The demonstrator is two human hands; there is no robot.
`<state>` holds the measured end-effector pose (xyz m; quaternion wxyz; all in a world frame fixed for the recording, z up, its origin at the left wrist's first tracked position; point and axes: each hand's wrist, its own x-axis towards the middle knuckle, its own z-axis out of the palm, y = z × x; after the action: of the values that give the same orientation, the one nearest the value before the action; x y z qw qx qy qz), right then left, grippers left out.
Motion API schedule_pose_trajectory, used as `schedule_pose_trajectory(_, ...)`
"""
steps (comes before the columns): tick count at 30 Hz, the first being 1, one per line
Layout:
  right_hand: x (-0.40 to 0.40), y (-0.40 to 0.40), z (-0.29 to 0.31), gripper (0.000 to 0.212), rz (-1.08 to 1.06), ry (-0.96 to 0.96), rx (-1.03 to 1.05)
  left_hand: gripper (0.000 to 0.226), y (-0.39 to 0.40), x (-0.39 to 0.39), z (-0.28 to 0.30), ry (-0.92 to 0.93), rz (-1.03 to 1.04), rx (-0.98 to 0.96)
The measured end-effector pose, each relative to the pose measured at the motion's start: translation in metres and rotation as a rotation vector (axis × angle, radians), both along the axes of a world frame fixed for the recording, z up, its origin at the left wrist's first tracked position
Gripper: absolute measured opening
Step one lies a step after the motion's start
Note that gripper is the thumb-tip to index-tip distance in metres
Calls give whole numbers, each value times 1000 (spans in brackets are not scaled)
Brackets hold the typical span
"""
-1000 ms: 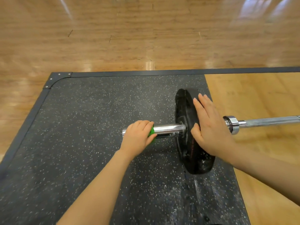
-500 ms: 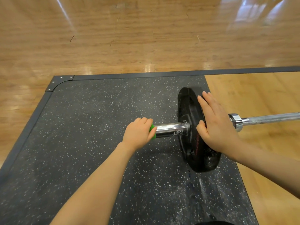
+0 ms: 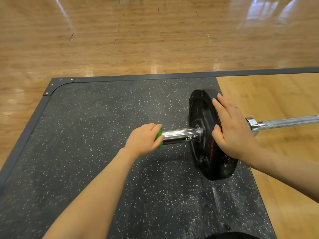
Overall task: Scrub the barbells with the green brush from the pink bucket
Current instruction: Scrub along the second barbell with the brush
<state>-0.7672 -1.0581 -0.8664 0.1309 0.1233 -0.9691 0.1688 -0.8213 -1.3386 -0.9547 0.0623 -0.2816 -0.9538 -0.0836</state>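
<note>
A barbell lies across the floor with its chrome sleeve (image 3: 181,136) pointing left and its thin shaft (image 3: 286,121) running off to the right. A black weight plate (image 3: 201,118) stands upright on the sleeve. My left hand (image 3: 144,139) grips the green brush (image 3: 159,138) against the sleeve's left end; only a sliver of the brush shows past my fingers. My right hand (image 3: 233,131) lies flat with straight fingers on the plate's right face. The pink bucket is out of view.
The barbell end rests on a dark speckled rubber mat (image 3: 86,144) with a metal-edged frame (image 3: 58,83). Wet streaks mark the mat (image 3: 215,195) below the plate. Glossy wooden floor (image 3: 155,40) surrounds the mat, with lighter wood (image 3: 276,94) to the right.
My left hand with the brush has slid a little left toward the sleeve's end, baring more chrome. My right hand stays flat on the plate. The view has shifted slightly.
</note>
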Motion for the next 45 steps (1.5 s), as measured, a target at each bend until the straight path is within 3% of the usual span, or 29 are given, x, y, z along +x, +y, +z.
schedule_pose_trajectory(6, -2, 0, 1, 68, 6, 5, -10, 52, 11, 2, 0, 49, 21, -18)
schedule_pose_trajectory(14, -2, 0, 1, 68, 17, -4, -34, 49, -33, 17, -1, 127, -51, 18)
schedule_pose_trajectory(23, -7, -1, 3, 67, 2, -17, -31, 55, 23, 18, -2, 124, -1, -2)
schedule_pose_trajectory(32, 24, 3, -4, 66, 33, -14, 6, 52, -1, 39, -2, 198, -46, 57)
schedule_pose_trajectory(40, 46, 12, 30, 54, 29, 70, 6, 53, -8, 73, 2, 117, -79, 95)
schedule_pose_trajectory(45, 15, 4, 38, 66, 17, 22, 131, 50, -17, 86, 15, 88, -65, 135)
